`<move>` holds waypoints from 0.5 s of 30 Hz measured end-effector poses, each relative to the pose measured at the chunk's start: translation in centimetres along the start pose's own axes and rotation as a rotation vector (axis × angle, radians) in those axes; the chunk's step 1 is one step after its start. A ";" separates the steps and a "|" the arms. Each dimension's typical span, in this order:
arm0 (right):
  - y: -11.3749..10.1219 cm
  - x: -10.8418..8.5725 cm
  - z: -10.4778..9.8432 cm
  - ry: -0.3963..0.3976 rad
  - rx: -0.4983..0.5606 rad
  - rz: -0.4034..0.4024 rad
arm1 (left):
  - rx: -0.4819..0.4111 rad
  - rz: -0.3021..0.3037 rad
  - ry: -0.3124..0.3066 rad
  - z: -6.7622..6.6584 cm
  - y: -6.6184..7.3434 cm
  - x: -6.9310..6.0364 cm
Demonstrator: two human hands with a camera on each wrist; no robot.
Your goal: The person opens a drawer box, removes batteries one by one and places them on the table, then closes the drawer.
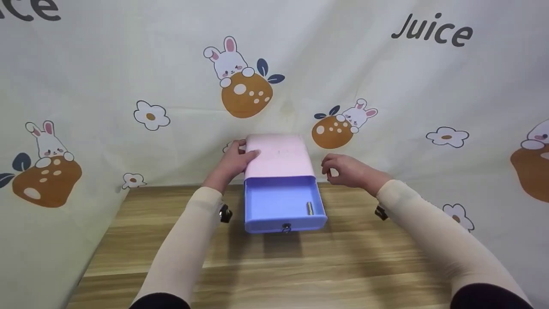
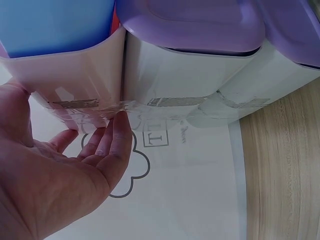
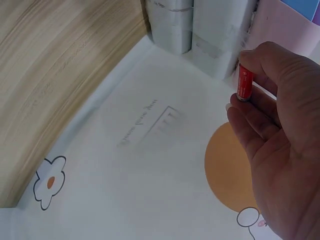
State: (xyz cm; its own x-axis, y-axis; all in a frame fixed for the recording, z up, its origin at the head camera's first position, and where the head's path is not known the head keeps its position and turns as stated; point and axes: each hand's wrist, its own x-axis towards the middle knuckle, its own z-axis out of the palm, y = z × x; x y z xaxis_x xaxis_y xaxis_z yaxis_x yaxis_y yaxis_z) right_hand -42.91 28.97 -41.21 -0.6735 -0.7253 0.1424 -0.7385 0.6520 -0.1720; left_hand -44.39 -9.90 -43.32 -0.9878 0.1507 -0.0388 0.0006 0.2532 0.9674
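Note:
In the head view, a pink drawer box [image 1: 279,156] has its blue drawer [image 1: 274,199] pulled out at the front. A small cylindrical battery [image 1: 310,208] lies inside near the drawer's front right corner. My left hand [image 1: 233,163] grips the box's left side, thumb on top; the left wrist view shows the fingers of this hand [image 2: 65,175] against the pink casing [image 2: 75,85]. Right of the box, held in the air, is my right hand [image 1: 349,169]. The right wrist view shows that hand [image 3: 285,120] pinching a red battery [image 3: 245,82] between thumb and fingers.
White drawer units with purple fronts [image 2: 195,25] adjoin the pink casing, joined by clear tape. They stand on a wood-grain table [image 1: 279,274]. A pale printed cloth [image 1: 180,86] hangs behind and at both sides.

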 end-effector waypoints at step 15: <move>0.2 0.6 1.2 -0.017 0.015 0.065 | -0.009 -0.004 0.005 0.0 0.1 -0.3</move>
State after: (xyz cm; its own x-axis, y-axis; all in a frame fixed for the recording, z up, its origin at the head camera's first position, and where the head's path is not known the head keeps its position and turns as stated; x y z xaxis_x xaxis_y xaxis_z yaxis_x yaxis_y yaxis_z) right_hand -43.44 28.42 -42.36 -0.7194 -0.6851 0.1143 -0.6925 0.6946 -0.1949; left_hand -44.04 -9.91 -43.17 -0.9886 0.1449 -0.0411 -0.0043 0.2454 0.9694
